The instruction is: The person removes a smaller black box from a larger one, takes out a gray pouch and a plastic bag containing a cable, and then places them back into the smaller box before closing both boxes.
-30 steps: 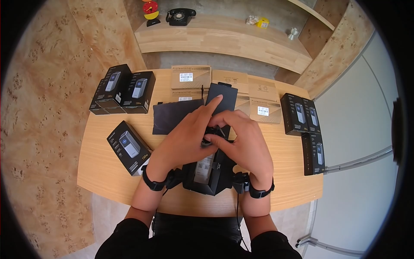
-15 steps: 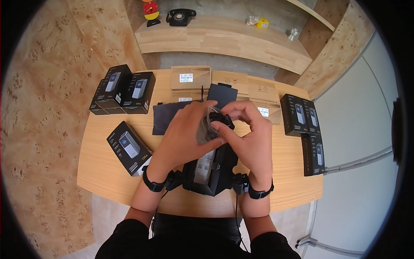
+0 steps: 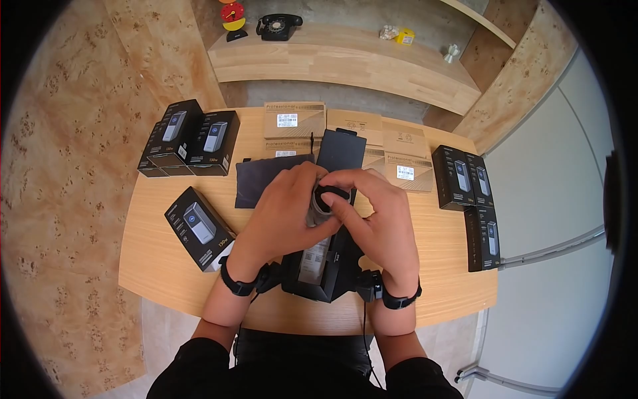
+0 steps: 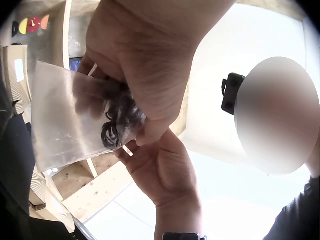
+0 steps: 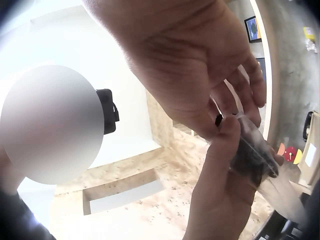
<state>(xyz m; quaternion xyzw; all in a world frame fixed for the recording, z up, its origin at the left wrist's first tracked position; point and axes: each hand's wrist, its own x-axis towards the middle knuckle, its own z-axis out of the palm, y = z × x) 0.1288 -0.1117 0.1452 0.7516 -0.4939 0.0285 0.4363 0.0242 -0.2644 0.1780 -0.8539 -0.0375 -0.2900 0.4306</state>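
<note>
A frosted plastic bag with a coiled black cable inside is held up between both hands. My left hand grips the bag from the side, fingers curled round it near its mouth. At that mouth my right hand pinches the black cable with thumb and fingers. In the right wrist view the bag's loose end hangs past the left hand. Below the hands stands an open black box with a white printed label inside.
A dark pouch and a dark panel lie beyond the hands. Brown cartons line the table's back. Black printed boxes stand at the left and right, and another lies by the left forearm.
The cable has gone lower into the bag's mouth, with the right thumb now over it. The left index finger, earlier stretched out, is now curled in. The boxes have not moved.
</note>
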